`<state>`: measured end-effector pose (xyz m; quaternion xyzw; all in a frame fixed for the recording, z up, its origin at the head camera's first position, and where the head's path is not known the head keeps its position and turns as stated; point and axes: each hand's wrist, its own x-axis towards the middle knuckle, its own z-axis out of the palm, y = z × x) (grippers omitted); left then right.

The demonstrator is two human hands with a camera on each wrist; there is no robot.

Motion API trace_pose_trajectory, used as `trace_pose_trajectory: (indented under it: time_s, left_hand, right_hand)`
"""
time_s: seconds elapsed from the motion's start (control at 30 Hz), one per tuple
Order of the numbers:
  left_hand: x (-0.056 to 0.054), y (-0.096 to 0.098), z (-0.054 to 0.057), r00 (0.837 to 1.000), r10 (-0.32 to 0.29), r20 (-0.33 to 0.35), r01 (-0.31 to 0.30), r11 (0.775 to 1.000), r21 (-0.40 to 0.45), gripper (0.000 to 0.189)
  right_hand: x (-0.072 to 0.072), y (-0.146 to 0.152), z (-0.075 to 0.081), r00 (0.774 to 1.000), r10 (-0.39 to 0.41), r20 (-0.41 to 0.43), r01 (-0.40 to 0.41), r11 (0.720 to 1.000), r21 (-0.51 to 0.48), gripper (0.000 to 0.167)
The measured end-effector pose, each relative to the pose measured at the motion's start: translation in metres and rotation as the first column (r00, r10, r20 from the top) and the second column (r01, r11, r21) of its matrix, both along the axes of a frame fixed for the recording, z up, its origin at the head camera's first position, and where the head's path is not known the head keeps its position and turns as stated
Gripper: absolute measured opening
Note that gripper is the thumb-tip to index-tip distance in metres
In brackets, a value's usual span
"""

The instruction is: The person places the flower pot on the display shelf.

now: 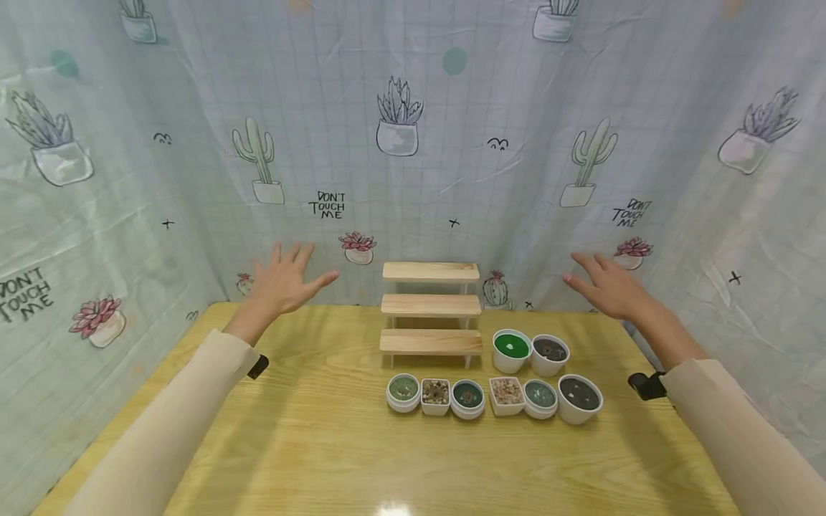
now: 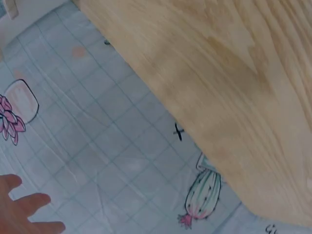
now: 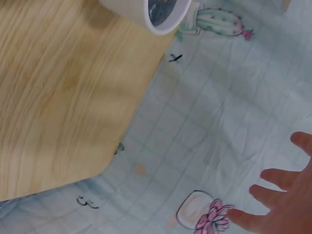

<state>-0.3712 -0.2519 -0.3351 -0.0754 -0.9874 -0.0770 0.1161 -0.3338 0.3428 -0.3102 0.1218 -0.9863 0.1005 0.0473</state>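
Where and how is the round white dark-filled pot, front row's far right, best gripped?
Hold the white pot by its upper wall, probably from the right: it stands upright, that side unobstructed, while a squat white green-filled bowl crowds its left.

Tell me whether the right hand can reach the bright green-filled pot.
Probably yes: the right hand is empty, and nothing covers the green-filled pot. A dark-filled pot stands close beside it, but the way from above looks free.
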Motion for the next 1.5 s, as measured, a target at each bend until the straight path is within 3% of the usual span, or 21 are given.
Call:
trace_pose_trajectory:
  time_s: [0.4,0.5,0.6,0.73,0.9,1.1,1.23,1.33,1.4,1.5]
  left_hand:
    - [0.028,0.012,-0.02,0.999,-0.025,-0.038,0.027,0.997,0.068,0.101]
    - [0.037,0.016,-0.025,0.999,-0.036,-0.029,0.04,0.988,0.147,0.098]
    - [0.045,0.022,-0.031,0.997,-0.072,-0.005,0.071,0.958,0.277,0.094]
    - [0.054,0.034,-0.043,0.991,-0.135,0.021,0.112,0.893,0.436,0.091]
    - [0.064,0.051,-0.06,0.981,-0.18,0.067,0.108,0.806,0.582,0.087]
    - [0.075,0.072,-0.081,0.958,-0.235,0.166,0.025,0.644,0.765,0.085]
    - [0.076,0.084,-0.095,0.944,-0.28,0.172,0.002,0.527,0.85,0.079]
    - [0.073,0.094,-0.103,0.941,-0.297,0.163,-0.023,0.424,0.905,0.07]
    - [0.07,0.099,-0.107,0.939,-0.302,0.163,-0.039,0.378,0.925,0.068]
    - [0.065,0.105,-0.112,0.934,-0.31,0.178,-0.061,0.351,0.934,0.072]
  right_hand:
    - [0.033,-0.01,-0.005,0.997,0.076,-0.03,-0.077,0.996,-0.052,0.073]
    - [0.041,-0.01,-0.009,0.995,0.097,-0.026,-0.099,0.99,-0.103,0.074]
    - [0.05,-0.01,-0.014,0.994,0.108,-0.019,-0.109,0.981,-0.158,0.074]
    - [0.061,-0.008,-0.024,0.992,0.122,-0.024,-0.124,0.964,-0.236,0.072]
    - [0.071,-0.007,-0.041,0.99,0.141,0.021,-0.124,0.922,-0.366,0.072]
    - [0.074,-0.003,-0.064,0.989,0.131,0.074,-0.082,0.883,-0.462,0.074]
    - [0.071,-0.002,-0.077,0.992,0.111,0.058,-0.068,0.864,-0.499,0.073]
    - [0.068,-0.001,-0.085,0.997,0.071,0.027,-0.046,0.847,-0.529,0.07]
    - [0.066,0.0,-0.09,0.999,0.043,0.008,-0.031,0.841,-0.54,0.068]
    - [0.064,0.0,-0.096,0.999,0.034,0.025,-0.014,0.826,-0.563,0.069]
